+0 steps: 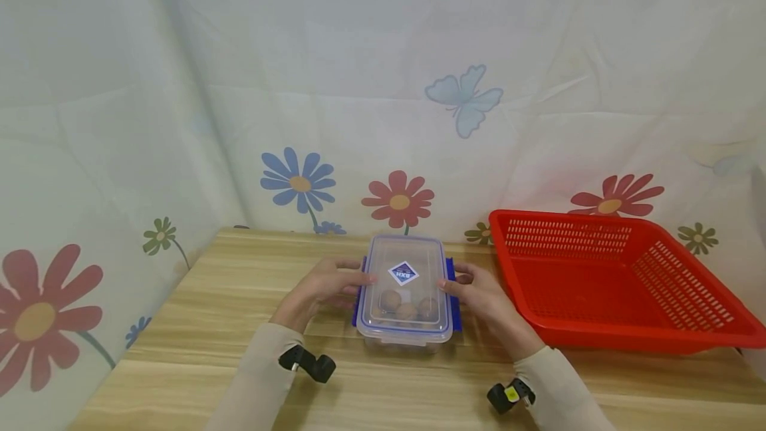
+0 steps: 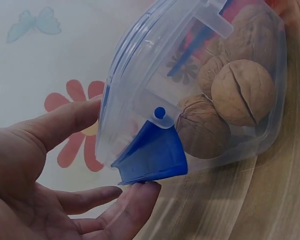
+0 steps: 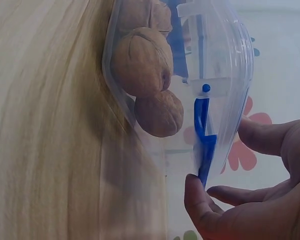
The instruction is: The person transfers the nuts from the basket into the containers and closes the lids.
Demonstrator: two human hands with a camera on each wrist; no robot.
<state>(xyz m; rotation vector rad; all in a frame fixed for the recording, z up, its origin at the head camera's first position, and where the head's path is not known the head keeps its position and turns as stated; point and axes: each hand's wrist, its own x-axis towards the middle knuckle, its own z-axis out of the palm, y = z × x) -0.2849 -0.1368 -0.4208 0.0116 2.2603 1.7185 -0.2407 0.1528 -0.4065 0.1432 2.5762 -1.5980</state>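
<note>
Head: box point(image 1: 405, 288) of walnuts point(image 1: 407, 306) mid-surface point(image 1: 239, 298), left hand point(image 1: 323, 288) and right hand point(image 1: 481, 298) flanking to steady it.
Left wrist: fingers point(image 2: 135, 200) apart, under flipped-out clip point(image 2: 152, 155).
Right wrist: fingers point(image 3: 205, 212) apart, touching clip point(image 3: 204, 145).

Red basket point(image 1: 622, 285) runs off the desk's right edge, its far right corner cut by the frame. The sticker point(image 1: 403, 273) on the box lid point(image 1: 407, 265) is too small to read. In the left wrist view, the walnuts point(image 2: 242, 92) partly hide each other behind glare; their number is unclear.
</note>
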